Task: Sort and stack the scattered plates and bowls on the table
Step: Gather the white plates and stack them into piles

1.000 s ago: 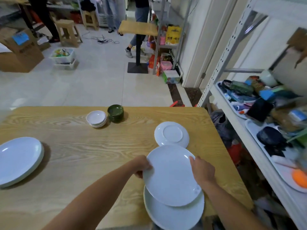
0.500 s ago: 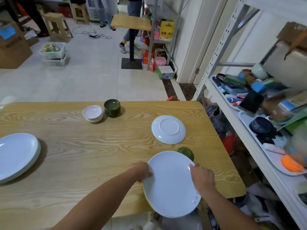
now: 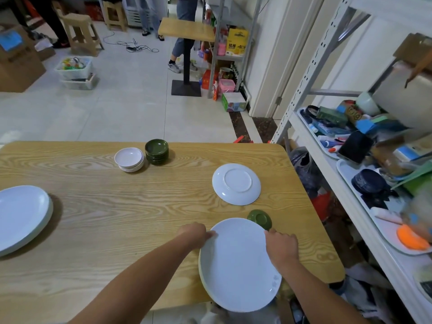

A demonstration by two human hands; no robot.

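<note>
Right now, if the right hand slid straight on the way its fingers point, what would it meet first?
The right hand grips the large white plate, fingers pointing forward-left. The small green dish, upside down just beyond the fingertips, looks first in line, though depth is uncertain.

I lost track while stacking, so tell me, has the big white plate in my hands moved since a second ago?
Yes. The big white plate has drawn back from the upside-down white plate, uncovering an upside-down small green dish.

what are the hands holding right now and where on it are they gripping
Both hands hold the large white plate by its rim: the left hand at the upper left edge, the right hand at the upper right edge.
</note>
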